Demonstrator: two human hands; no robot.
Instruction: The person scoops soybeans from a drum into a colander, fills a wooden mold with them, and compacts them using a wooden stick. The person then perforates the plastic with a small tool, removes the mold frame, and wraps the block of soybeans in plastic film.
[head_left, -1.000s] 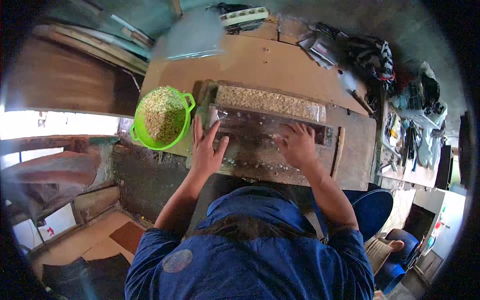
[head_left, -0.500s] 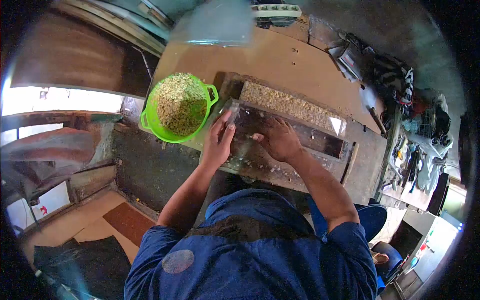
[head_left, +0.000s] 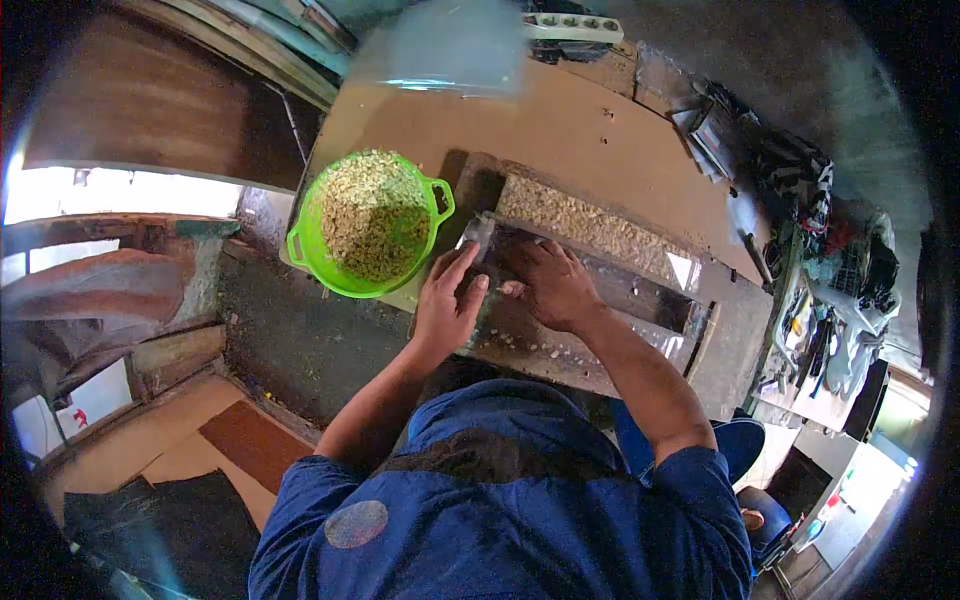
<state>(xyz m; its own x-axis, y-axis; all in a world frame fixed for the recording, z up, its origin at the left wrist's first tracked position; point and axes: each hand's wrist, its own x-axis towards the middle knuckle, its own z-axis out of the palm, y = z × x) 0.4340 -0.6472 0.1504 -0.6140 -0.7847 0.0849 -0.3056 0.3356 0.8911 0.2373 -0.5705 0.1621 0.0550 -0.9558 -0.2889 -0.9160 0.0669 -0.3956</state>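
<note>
My left hand (head_left: 447, 303) rests at the left end of a long wooden mould, fingers extended beside the edge of a clear plastic sheet (head_left: 484, 232). To its right, my right hand (head_left: 553, 287) lies palm down with fingers spread over the plastic and dark wood. Neither hand is wrapped round anything. A strip of pale, bean-like pieces (head_left: 600, 228) fills the slot in the mould just beyond my hands. Left of them, a green plastic basket (head_left: 306, 262) holds a heap of similar pale pieces (head_left: 372, 215).
The mould lies on a brown tabletop (head_left: 560, 110). A blurred translucent plastic item (head_left: 450, 45) is at the far edge, near a white power strip (head_left: 575, 27). Bags and clutter (head_left: 850, 260) line the right side. A wooden stick (head_left: 703, 340) lies at the mould's right end.
The view has shifted slightly, so the table and basket appear a little right and lower. My right hand has moved closer to my left; both stay over the mould.
</note>
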